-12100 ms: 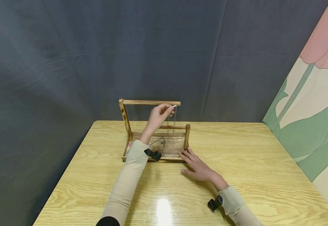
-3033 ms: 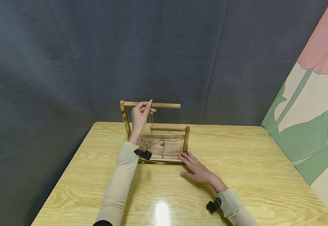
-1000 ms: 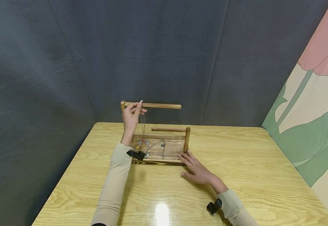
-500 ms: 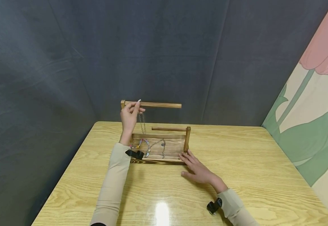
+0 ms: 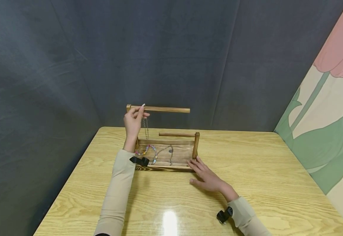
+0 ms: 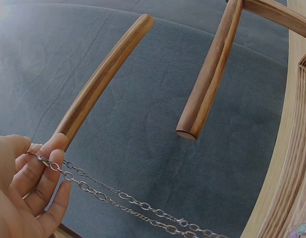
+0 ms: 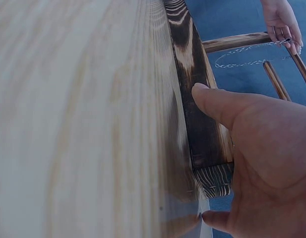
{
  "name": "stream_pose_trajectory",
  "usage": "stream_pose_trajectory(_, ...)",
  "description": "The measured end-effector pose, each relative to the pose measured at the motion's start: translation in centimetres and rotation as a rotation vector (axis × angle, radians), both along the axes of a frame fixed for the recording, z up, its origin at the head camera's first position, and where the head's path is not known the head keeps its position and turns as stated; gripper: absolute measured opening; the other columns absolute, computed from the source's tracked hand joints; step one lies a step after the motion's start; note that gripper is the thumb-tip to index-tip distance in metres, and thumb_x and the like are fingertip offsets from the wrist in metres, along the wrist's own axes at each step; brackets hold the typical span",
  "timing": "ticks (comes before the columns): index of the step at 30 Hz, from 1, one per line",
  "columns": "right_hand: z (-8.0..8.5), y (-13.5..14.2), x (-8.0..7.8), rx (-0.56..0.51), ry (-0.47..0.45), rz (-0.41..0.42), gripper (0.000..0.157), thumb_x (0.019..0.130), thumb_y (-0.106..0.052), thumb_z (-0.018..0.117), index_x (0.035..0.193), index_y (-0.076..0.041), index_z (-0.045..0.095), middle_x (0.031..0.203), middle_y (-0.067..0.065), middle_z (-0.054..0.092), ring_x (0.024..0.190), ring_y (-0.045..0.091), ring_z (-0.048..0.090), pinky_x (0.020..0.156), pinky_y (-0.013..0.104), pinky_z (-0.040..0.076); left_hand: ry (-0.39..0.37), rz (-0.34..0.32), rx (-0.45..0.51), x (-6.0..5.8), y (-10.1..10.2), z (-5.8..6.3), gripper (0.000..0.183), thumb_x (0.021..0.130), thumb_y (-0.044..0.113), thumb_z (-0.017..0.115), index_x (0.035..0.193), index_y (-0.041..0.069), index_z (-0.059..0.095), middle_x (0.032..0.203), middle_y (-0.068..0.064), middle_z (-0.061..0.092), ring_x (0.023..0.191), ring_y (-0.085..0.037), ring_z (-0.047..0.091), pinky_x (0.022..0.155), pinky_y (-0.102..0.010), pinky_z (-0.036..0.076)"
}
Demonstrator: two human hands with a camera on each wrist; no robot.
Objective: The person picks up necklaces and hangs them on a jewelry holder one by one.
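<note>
- Classification: indoor, curtained-off table station; type of wider premises cannot be determined.
- Rear and left: creased dark blue-grey curtain.
- Right: tulip-patterned backdrop.
- Below: glossy wood-grain table, rounded far corners, bright reflection.

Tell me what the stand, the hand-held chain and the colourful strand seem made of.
Stand: wood, its dark, seemingly scorched grain visible.
Chain: probably metal, given its shiny silvery links.
Colourful strand: multicoloured beads, plastic or glass perhaps; too small to tell.
</note>
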State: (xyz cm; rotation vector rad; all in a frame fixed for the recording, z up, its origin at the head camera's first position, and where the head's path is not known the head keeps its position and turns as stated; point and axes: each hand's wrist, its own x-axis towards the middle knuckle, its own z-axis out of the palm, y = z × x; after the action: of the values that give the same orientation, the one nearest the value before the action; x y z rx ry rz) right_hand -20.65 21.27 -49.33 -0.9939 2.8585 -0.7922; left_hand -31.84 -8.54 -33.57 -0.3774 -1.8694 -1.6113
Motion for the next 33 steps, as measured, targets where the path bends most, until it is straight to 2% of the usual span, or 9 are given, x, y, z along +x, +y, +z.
stream_pose_trajectory(11,-0.1,-0.1,0.0,0.006,-0.002,0.003,0.067,0.087,-0.034,0.052,0.14,-0.012,0.018,0.145,0.013,0.016,0.133,0.033,-0.001,0.099,0.058,0.018,-0.011,-0.028,0.045,-0.1,-0.5,-0.2,0.023,0.088,0.011,0.053,0.094,-0.01,0.06,0.074,-0.028,0.062,0.065,-0.042,0.059,0.051,-0.016,0.045)
stream_pose_trajectory(17,0.0,-0.2,0.0,0.015,0.002,-0.003,0.067,0.087,-0.035,0.051,0.14,-0.012,0.018,0.145,0.012,0.016,0.133,0.033,-0.001,0.099,0.058,0.018,-0.019,-0.02,0.046,0.0,-0.7,-0.3,0.023,0.088,0.013,0.053,0.095,-0.008,0.061,0.074,-0.027,0.063,0.065,-0.04,0.058,0.055,-0.018,0.046)
stream_pose_trajectory(21,0.0,-0.2,0.0,-0.002,0.014,0.004,0.067,0.087,-0.033,0.053,0.14,-0.01,0.019,0.144,0.014,0.018,0.133,0.035,0.001,0.099,0.059,0.019,-0.024,-0.02,0.059,0.1,-0.8,-0.3,0.023,0.088,0.013,0.053,0.096,-0.007,0.061,0.075,-0.027,0.063,0.066,-0.041,0.059,0.059,-0.032,0.05)
stream_pose_trajectory(24,-0.1,-0.2,-0.1,-0.007,0.019,0.005,0.067,0.086,-0.032,0.054,0.14,-0.01,0.02,0.144,0.014,0.018,0.132,0.036,0.001,0.098,0.059,0.019,-0.021,-0.016,0.066,0.1,-1.0,-0.4,0.023,0.088,0.013,0.052,0.096,-0.007,0.061,0.075,-0.028,0.063,0.065,-0.04,0.059,0.061,-0.044,0.048)
stream_pose_trajectory(26,-0.1,-0.2,-0.1,0.003,0.019,0.002,0.067,0.087,-0.032,0.053,0.14,-0.011,0.019,0.144,0.013,0.018,0.133,0.035,0.001,0.099,0.058,0.018,-0.017,-0.012,0.069,0.1,-1.1,-0.5,0.024,0.088,0.013,0.052,0.096,-0.007,0.061,0.074,-0.028,0.063,0.065,-0.04,0.059,0.061,-0.048,0.047)
stream_pose_trajectory(28,-0.1,-0.2,0.0,0.005,0.016,0.003,0.067,0.087,-0.032,0.053,0.14,-0.011,0.018,0.144,0.013,0.017,0.133,0.035,0.001,0.099,0.059,0.018,-0.012,-0.004,0.064,0.1,-1.2,-0.6,0.024,0.088,0.013,0.052,0.096,-0.007,0.061,0.074,-0.027,0.063,0.064,-0.039,0.06,0.058,-0.044,0.048)
stream_pose_trajectory(33,0.0,-0.3,0.1,-0.019,0.026,0.013,0.067,0.086,-0.03,0.055,0.139,-0.009,0.02,0.143,0.016,0.019,0.132,0.038,0.002,0.097,0.06,0.019,-0.014,0.006,0.064,0.0,-1.3,-0.9,0.025,0.088,0.014,0.052,0.095,-0.007,0.061,0.074,-0.027,0.063,0.064,-0.039,0.06,0.051,-0.022,0.046)
